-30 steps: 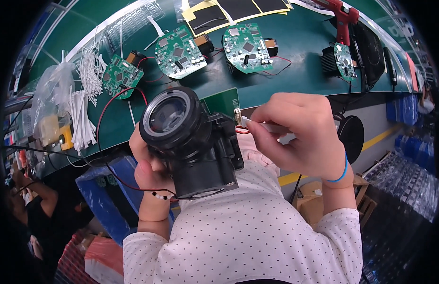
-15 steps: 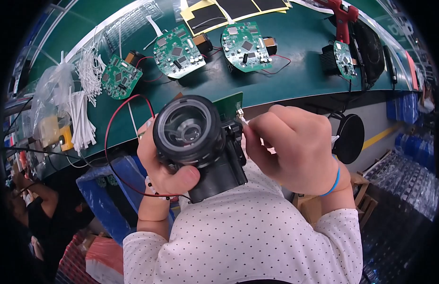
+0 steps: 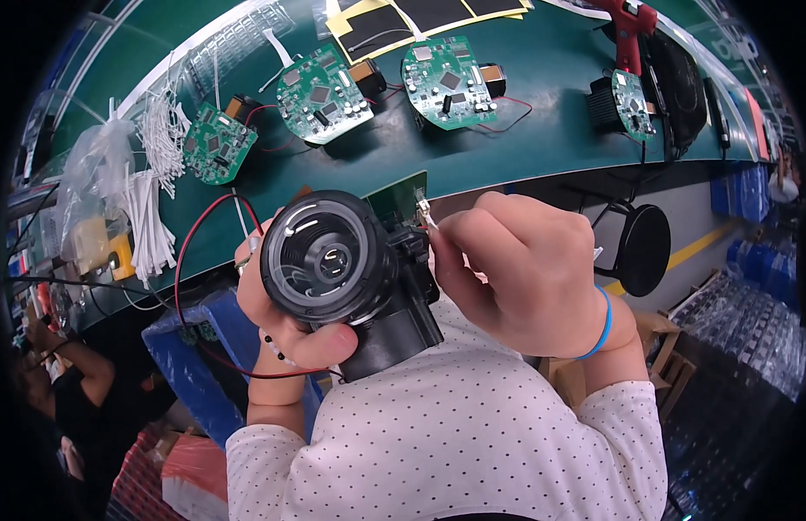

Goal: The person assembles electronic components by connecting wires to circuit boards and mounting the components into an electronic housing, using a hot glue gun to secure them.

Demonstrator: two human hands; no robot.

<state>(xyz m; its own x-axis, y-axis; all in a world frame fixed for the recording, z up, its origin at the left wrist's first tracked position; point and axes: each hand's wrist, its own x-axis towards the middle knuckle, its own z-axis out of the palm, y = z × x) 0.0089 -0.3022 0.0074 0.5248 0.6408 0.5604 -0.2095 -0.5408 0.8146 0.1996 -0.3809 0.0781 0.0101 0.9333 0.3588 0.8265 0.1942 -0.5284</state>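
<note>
Your left hand (image 3: 290,334) is curled around the underside of a black round plastic housing with a lens-like ring face (image 3: 333,260), thumb wrapped across its lower front, holding it up at chest height just in front of the green workbench (image 3: 524,148). Your right hand (image 3: 524,269) is closed nearly into a fist, fingertips pinching a small metal wire terminal (image 3: 425,211) at the housing's upper right edge, beside a green circuit board (image 3: 401,193) behind it. Both forearms rise from below.
</note>
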